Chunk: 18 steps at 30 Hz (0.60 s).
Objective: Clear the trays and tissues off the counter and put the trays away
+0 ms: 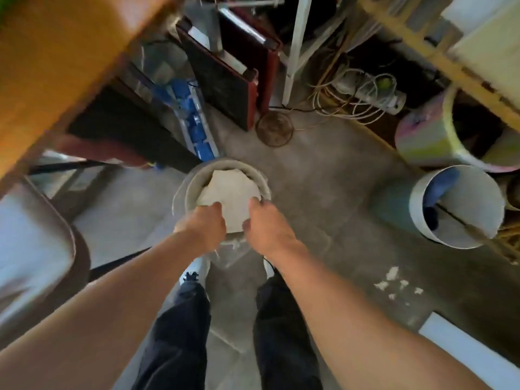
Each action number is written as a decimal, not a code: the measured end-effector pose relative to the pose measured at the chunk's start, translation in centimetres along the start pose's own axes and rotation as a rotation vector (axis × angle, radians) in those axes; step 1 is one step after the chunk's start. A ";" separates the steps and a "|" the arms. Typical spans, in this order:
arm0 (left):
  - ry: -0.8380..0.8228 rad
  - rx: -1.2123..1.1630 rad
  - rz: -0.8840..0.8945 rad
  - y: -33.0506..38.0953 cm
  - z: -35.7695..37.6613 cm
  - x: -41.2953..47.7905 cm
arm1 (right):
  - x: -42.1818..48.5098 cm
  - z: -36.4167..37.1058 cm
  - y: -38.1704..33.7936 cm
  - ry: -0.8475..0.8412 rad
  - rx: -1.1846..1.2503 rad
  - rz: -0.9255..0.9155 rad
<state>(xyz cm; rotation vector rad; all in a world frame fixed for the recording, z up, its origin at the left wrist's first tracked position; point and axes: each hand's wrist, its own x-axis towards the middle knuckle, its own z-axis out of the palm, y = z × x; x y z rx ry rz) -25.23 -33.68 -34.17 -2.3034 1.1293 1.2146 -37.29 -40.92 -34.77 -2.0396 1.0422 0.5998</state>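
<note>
A wad of white tissue [229,197] fills the mouth of a round grey bin [194,184] standing on the concrete floor between my feet. My left hand [204,225] grips the near left side of the wad, fingers curled into it. My right hand [267,223] holds the near right side in the same way. Both hands are over the bin's near rim. No tray can be made out clearly; the frame is blurred.
An orange wooden counter edge [64,60] runs across the upper left. A white bucket [455,206] and a pastel one [427,136] lie on their sides at right. Cables and a power strip [374,94] lie at the back, dark red panels [225,77] lean upright. White scraps [394,280] dot the floor.
</note>
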 end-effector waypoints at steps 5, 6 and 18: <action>-0.018 -0.115 -0.056 -1.3 6.0 10.6 | 9.9 6.1 2.5 -0.003 -0.052 -0.066; -0.008 -0.157 -0.067 -1.6 6.8 12.4 | 11.4 7.1 2.9 -0.012 -0.073 -0.064; 0.021 -0.346 -0.099 -4.4 8.9 16.0 | 15.2 10.4 3.6 -0.046 0.001 -0.047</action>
